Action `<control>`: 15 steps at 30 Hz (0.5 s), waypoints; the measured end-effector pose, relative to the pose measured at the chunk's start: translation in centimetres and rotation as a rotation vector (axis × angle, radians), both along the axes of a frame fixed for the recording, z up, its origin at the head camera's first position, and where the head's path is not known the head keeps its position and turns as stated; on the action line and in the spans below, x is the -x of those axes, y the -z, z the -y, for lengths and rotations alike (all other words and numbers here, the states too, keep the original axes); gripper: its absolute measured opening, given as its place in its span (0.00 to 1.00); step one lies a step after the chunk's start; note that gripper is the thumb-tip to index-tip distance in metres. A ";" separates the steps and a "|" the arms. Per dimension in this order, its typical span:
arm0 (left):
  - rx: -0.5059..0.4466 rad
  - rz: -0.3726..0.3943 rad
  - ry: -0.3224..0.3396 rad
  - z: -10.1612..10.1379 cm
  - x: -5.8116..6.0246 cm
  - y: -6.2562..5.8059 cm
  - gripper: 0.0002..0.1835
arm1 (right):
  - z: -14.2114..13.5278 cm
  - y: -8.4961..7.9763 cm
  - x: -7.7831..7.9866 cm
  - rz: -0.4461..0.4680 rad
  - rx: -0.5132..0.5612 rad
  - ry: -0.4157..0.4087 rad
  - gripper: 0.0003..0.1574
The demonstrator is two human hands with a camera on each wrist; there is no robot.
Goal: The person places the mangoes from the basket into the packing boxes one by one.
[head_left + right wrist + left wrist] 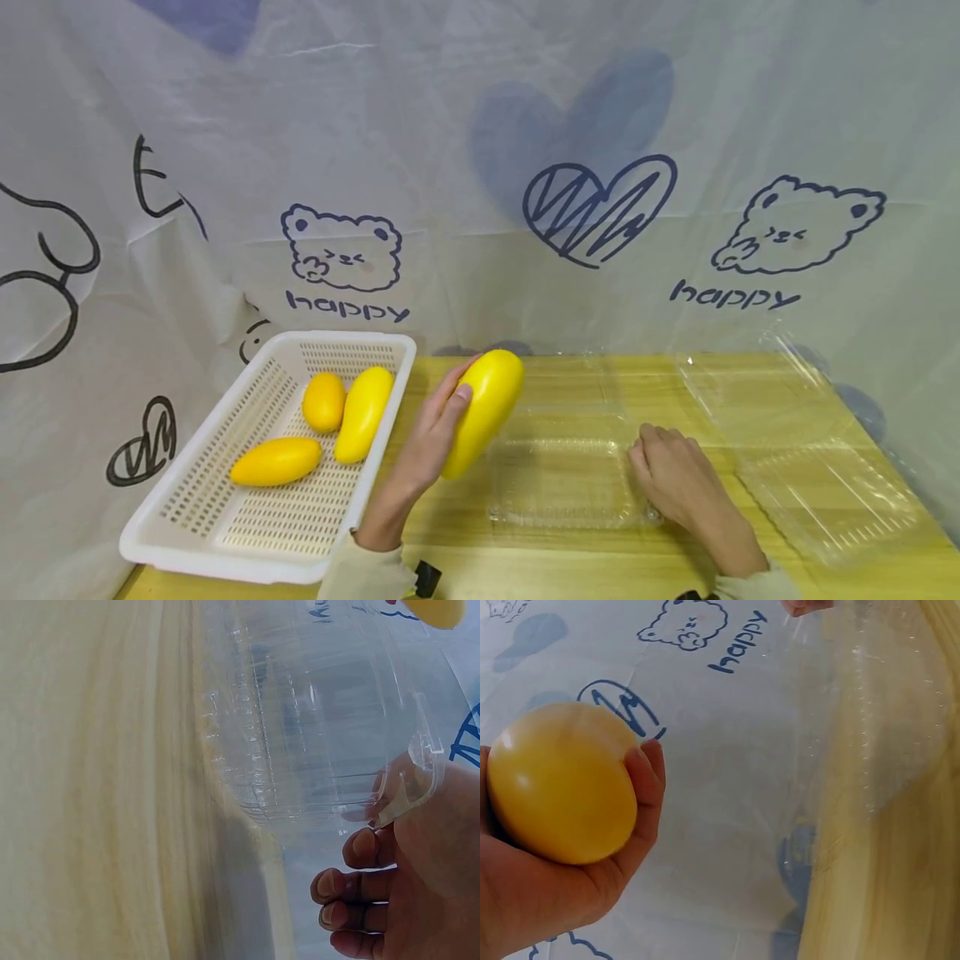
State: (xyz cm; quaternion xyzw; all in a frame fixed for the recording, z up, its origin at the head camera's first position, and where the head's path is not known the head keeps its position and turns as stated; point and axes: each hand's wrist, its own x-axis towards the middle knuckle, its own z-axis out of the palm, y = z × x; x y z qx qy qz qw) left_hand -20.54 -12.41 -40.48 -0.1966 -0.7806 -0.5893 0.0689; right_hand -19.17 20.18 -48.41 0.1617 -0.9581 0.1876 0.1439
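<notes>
My left hand (435, 425) grips a yellow mango (487, 408), thumb on its near side, raised above the table between the basket and a clear plastic box. From the left wrist view the mango (562, 784) shows end-on, with the fingers wrapped round its side. The clear plastic box (562, 487) stands with its lid raised at the back. At its right edge my right hand (682, 475) holds the rim; seen from the right wrist, the thumb shows through the plastic and the fingers (360, 885) are curled beside the clear box (315, 720).
At left stands a white perforated basket (217, 562) holding three mangoes: a long one (365, 414), a rounder one (324, 402) and one lying sideways (276, 462). Another clear plastic box (832, 492) lies open at right on the wooden table (465, 558). A printed cloth (465, 208) hangs behind.
</notes>
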 end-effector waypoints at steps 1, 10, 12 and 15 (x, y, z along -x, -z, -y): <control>0.005 0.001 -0.004 -0.2 0.0 0.1 0.24 | 0.0 0.0 0.0 -0.001 -0.001 0.001 0.20; 0.049 -0.011 0.022 -1.5 -0.3 1.0 0.24 | -0.1 0.1 0.2 0.039 -0.024 0.025 0.19; 0.055 -0.015 0.042 -1.8 -0.4 1.2 0.24 | -0.2 0.2 0.2 0.044 -0.023 0.024 0.19; 0.059 -0.011 0.082 -2.0 -0.5 1.4 0.25 | -0.3 0.3 0.2 0.046 -0.015 0.022 0.20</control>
